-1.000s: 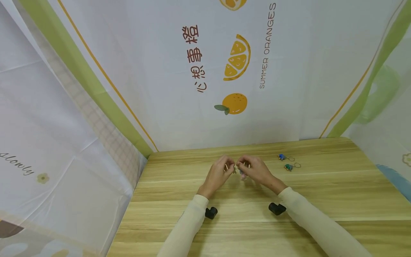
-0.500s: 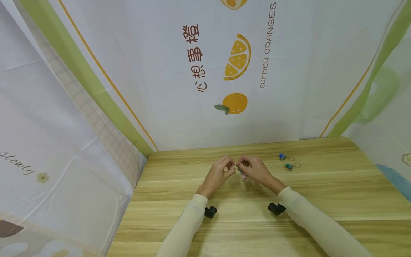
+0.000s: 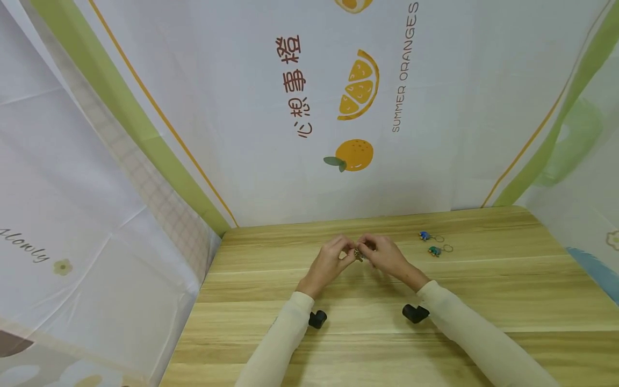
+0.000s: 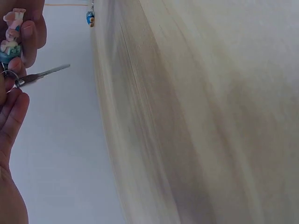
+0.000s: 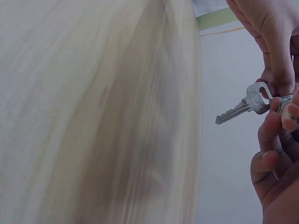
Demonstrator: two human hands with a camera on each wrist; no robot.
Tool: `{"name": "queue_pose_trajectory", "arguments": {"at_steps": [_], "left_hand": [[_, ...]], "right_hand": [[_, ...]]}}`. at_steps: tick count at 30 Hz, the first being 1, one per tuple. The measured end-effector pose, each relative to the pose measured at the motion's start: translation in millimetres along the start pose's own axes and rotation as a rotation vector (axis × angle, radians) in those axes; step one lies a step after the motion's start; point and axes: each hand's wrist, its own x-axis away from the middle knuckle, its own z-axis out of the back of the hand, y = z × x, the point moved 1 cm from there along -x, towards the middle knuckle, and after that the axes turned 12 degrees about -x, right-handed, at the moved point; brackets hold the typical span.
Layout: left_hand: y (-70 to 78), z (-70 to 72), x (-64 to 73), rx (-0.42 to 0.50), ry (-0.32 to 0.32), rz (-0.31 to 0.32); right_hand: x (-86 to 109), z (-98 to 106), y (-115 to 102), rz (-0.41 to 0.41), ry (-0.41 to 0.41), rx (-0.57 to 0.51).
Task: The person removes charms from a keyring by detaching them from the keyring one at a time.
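Observation:
Both hands meet above the table, fingertips close together. My left hand [image 3: 331, 264] pinches the thin metal key ring [image 4: 10, 73] of a keychain. A silver key [image 5: 250, 103] with a notched blade hangs at that ring, pointing away from the fingers. My right hand [image 3: 387, 259] holds the keychain's small figurine [image 4: 13, 35], pink and white on a teal base, against its curled fingers. In the head view the hands hide most of the figurine, and the key shows as a small brassy shape between them. Fingers partly cover where the key and ring join.
To the right on the wooden table [image 3: 271, 258] lie a blue figurine keychain [image 3: 424, 236] and a green one [image 3: 434, 251], each with a ring. Black wrist devices [image 3: 317, 319] sit by the cuffs. A white cloth with printed oranges [image 3: 355, 155] hangs behind the table.
The key has shifted right from the left fingertips to between both hands. The pink figurine, which hung below the right hand, is now mostly hidden. The arms have barely moved.

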Motion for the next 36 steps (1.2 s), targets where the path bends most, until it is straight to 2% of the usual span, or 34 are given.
{"name": "queue_pose_trajectory", "arguments": {"at_steps": [9,17,22,36], "left_hand": [[1.2,-0.5,1.9,0.017,-0.029,0.149],[2.4,0.6,3.0,0.037,-0.131,0.253],[2.0,1.0,2.2,-0.003,-0.159,0.262],[2.9,-0.7,4.7,-0.073,-0.151,0.287]], "right_hand": [[0.1,0.4,2.8,0.015,0.017,-0.024],[-0.6,-1.5,5.9,0.067,0.058,-0.005],[-0.7,-2.0,8.1,0.082,0.044,0.007],[2.1,-2.7,10.9,0.070,0.029,0.079]]}}
